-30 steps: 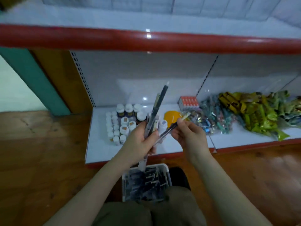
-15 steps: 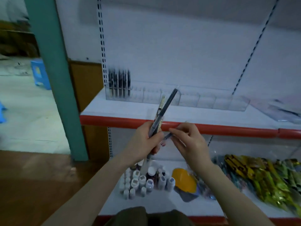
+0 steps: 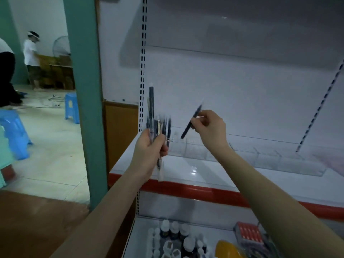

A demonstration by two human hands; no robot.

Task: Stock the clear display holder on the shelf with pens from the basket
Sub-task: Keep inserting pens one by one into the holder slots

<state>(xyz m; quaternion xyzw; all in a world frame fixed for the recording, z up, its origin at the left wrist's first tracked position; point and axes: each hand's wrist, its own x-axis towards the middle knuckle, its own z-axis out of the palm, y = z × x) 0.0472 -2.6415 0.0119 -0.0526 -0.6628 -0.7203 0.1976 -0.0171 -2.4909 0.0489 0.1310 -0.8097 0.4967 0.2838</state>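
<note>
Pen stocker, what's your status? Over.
Left hand grips pen bundle. Right hand pinches one pen by clear holder. Path looks clear.

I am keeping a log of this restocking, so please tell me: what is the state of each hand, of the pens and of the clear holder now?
left hand: grips the pen bundle, held upright
right hand: pinches a single pen, tilted, not yet in the holder
clear display holder: stands on the shelf; compartments seen at right are empty
</note>
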